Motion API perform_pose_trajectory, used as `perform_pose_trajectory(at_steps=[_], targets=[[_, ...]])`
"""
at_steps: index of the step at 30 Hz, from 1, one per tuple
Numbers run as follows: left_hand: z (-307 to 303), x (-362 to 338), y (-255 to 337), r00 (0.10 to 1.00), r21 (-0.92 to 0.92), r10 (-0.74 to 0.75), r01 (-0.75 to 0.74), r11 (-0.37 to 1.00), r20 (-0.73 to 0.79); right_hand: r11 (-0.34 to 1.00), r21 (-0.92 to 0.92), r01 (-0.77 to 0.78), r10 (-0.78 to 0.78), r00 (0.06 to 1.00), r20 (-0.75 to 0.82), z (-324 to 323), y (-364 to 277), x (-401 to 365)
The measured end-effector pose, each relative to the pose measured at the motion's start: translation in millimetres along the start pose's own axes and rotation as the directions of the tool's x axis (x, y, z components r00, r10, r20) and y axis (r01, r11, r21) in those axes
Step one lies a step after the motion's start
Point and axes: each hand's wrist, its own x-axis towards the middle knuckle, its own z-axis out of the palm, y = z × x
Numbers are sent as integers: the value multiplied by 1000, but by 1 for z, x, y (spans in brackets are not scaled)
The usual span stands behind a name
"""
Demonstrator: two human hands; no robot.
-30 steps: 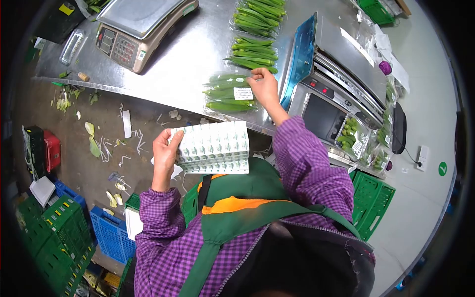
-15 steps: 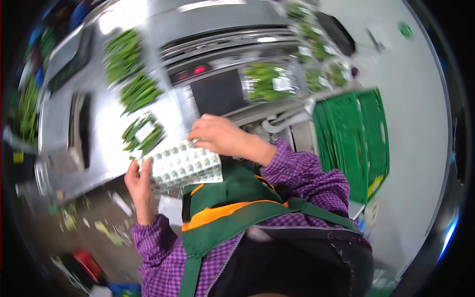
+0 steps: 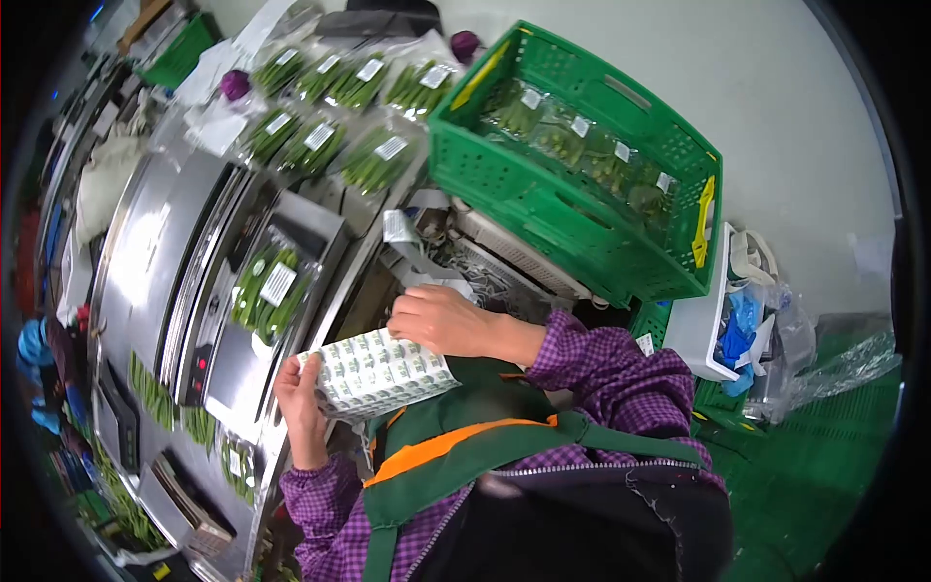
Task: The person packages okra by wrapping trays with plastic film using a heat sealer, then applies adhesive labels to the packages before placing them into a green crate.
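Beneath right hand (image 3: 441, 320), rectangular label sheet (image 3: 378, 373)

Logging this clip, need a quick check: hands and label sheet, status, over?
Left hand gripping label sheet by one end. Right hand on its top edge, pinch unclear. Okra tray apart on machine, nothing blocking.

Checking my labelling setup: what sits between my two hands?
A sheet of small printed labels: the left hand grips its left edge and the right hand rests on its top edge, as the head view shows.
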Motion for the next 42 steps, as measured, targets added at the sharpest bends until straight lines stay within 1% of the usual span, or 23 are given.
perform_pose_trajectory(at_steps=[2, 3, 4, 5, 6, 7, 8, 10, 14, 15, 17, 18, 20, 22, 24, 25, 27, 31, 33, 34, 36, 40, 42], targets=[[31, 15, -5, 998, 37, -24, 22, 999, 52, 1000, 25, -1, 3, 998, -70, -30, 10, -19], [46, 21, -5, 998, 31, -45, 44, 999, 43, 928, 298, -223, 255, 964, -72, -49, 11, -25], [56, 24, -1, 997, 44, -54, 52, 998, 48, 727, 551, -409, 486, 874, 6, -68, 12, -30], [64, 29, -2, 996, 41, -52, 49, 998, 74, 717, 588, -375, 517, 852, -87, -83, 27, -36], [72, 36, -1, 994, 39, -53, 50, 998, 98, 507, 777, -373, 656, 752, -67, -95, 44, -44], [80, 41, 3, 992, 42, -52, 48, 998, 113, 495, 788, -365, 708, 695, -123, -115, 64, -50], [87, 46, 6, 991, 58, -58, 51, 997, 119, 416, 849, -326, 796, 581, -167, -133, 85, -56], [102, 59, 12, 979, 107, -63, 43, 993, 195, 296, 926, -234, 894, 408, -183, -167, 128, -62], [140, 90, 27, 954, 120, -121, 91, 989, 274, 175, 923, -342, 981, 136, -136, -179, 203, -79], [145, 102, 28, 942, 169, -120, 69, 983, 314, 164, 926, -340, 985, 109, -134, -171, 219, -85], [163, 122, 36, 930, 168, -152, 100, 981, 334, 31, 895, -445, 996, -66, -68, -151, 249, -96], [169, 130, 41, 926, 157, -164, 116, 981, 340, 13, 894, -447, 994, -92, -61, -142, 256, -99], [180, 148, 47, 916, 162, -183, 132, 978, 357, -40, 843, -536, 982, -175, -65, -129, 271, -104], [186, 166, 50, 898, 154, -205, 156, 976, 389, -46, 848, -527, 974, -211, -78, -120, 282, -107], [191, 182, 52, 882, 163, -234, 182, 970, 410, 14, 828, -560, 950, -251, -186, -113, 289, -100], [194, 188, 53, 874, 180, -238, 176, 968, 424, 6, 830, -558, 946, -266, -186, -109, 292, -97], [201, 197, 58, 858, 207, -270, 196, 959, 438, 29, 762, -647, 939, -244, -243, -98, 298, -97], [209, 210, 59, 850, 190, -271, 205, 960, 452, 19, 719, -695, 940, -233, -250, -87, 304, -102], [212, 214, 60, 852, 181, -266, 205, 962, 450, 78, 463, -883, 941, -87, -326, -87, 304, -104], [213, 214, 60, 858, 168, -258, 203, 965, 445, 78, 461, -884, 942, -86, -323, -87, 302, -106], [217, 213, 63, 867, 135, -231, 191, 972, 441, 169, 368, -914, 908, -1, -419, -93, 300, -105], [225, 210, 75, 906, 80, -158, 137, 987, 393, 224, 395, -891, 881, 12, -474, -112, 318, -107], [230, 209, 76, 921, 57, -150, 138, 989, 359, 314, 667, -675, 922, 49, -384, -138, 343, -88]])
